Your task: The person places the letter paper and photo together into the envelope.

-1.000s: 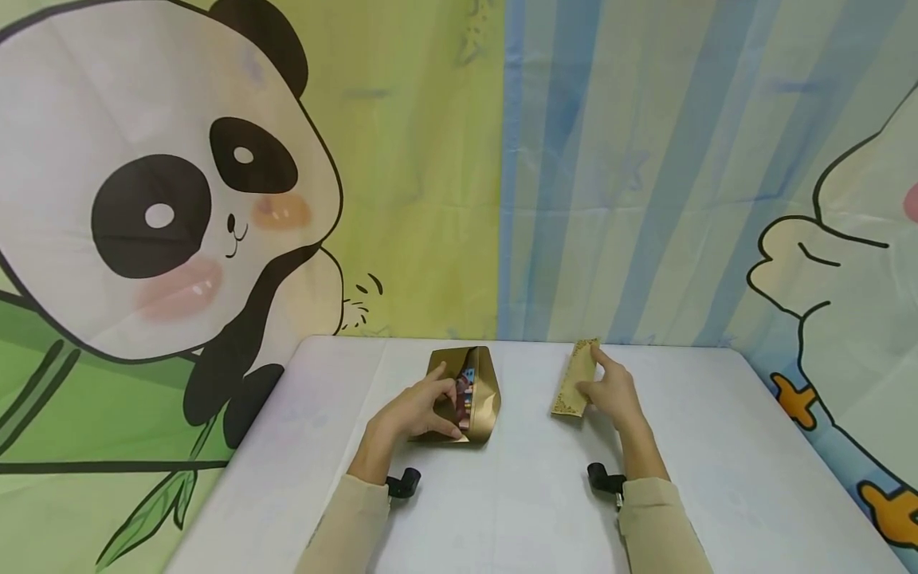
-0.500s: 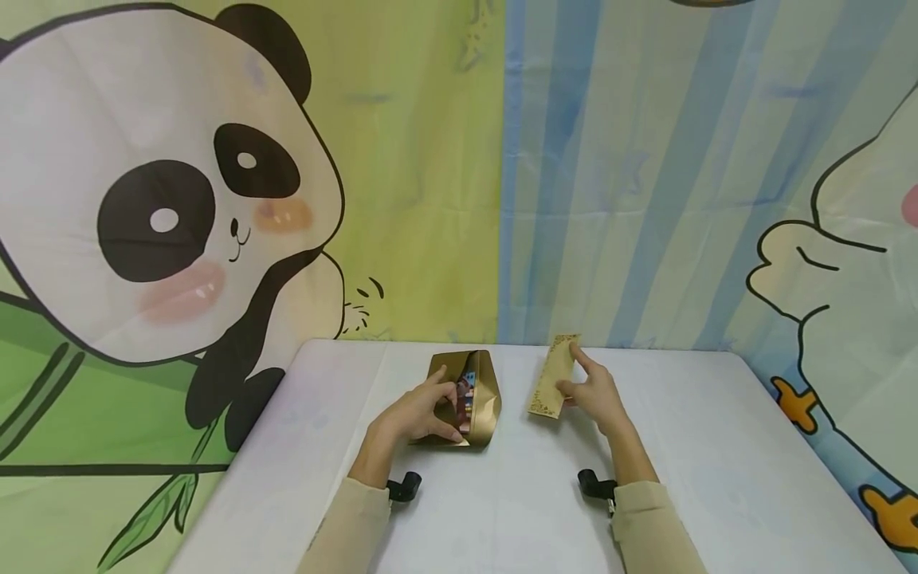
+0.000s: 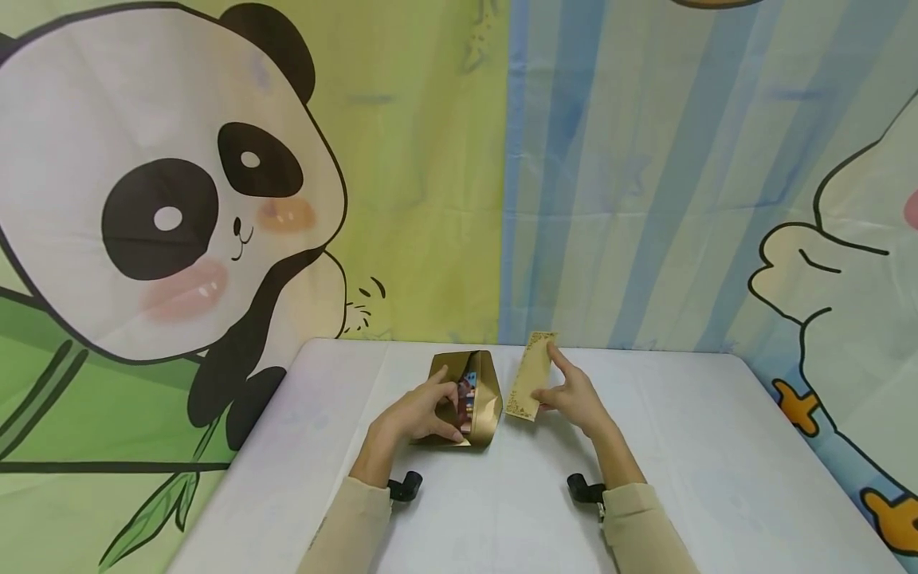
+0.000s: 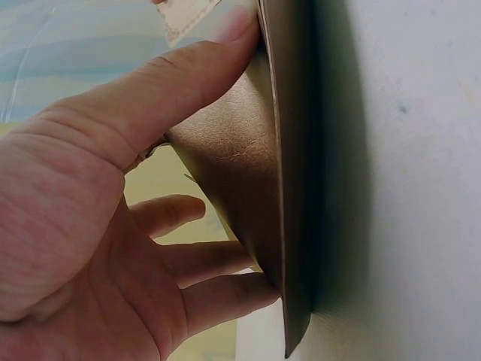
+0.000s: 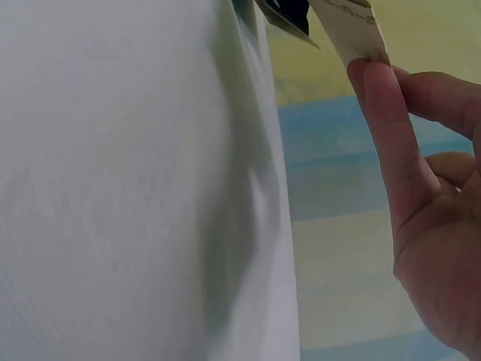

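Observation:
A gold envelope [image 3: 489,405] lies on the table left of centre with its flap opened out. Inside its mouth shows a colourful printed piece [image 3: 466,405]. My left hand [image 3: 414,413] holds the envelope, thumb at the near edge and fingers spread over its left part. The left wrist view shows the thumb against the envelope [image 4: 233,158] and fingertips touching its edge. Just right of the envelope, my right hand [image 3: 577,399] pinches a narrow pale-gold card [image 3: 531,376] with ornate borders, tilted and raised. In the right wrist view, thumb and fingers grip the end of this card [image 5: 347,28].
The white table [image 3: 495,510] carries both hands' work. Behind it hangs a cloth backdrop [image 3: 416,199] with a panda and blue stripes. Black camera mounts [image 3: 406,486] sit at both wrists.
My right hand has moved left with the gold card, bringing it close beside the envelope. The left hand and the envelope have stayed in place.

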`<state>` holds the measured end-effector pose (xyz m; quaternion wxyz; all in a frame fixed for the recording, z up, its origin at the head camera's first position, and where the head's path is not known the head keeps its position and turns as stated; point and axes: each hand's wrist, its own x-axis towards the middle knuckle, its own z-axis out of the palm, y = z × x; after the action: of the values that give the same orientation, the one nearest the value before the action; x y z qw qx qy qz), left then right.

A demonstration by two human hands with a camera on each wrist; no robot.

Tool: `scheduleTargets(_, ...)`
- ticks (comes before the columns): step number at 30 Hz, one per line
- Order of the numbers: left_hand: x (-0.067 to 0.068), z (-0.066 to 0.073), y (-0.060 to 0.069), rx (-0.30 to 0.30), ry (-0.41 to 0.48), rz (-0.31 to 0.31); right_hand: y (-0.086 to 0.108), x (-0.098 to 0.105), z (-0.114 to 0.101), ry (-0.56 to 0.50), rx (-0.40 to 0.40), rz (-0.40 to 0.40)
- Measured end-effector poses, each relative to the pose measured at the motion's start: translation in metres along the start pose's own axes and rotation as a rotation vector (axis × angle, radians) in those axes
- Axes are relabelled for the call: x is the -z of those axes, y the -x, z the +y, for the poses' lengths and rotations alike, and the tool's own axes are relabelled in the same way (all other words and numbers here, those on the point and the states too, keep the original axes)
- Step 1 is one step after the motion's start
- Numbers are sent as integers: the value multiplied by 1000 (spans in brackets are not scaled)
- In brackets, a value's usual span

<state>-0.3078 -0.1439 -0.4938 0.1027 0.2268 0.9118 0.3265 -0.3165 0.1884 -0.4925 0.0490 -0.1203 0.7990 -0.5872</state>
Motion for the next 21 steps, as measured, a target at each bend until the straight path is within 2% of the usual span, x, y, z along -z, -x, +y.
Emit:
scheduleTargets(8,0,-1,-3,-19,-29,6,-6,-18,-3,-36,47,-37)
scheduleTargets(15,-1,-1,-2,-15,-21,7,-6,-29,-6,-43,40,-50)
scheduleTargets(21,-1,-1,-1,-14,-20,9,-7,-36,-9,-23,96,-76)
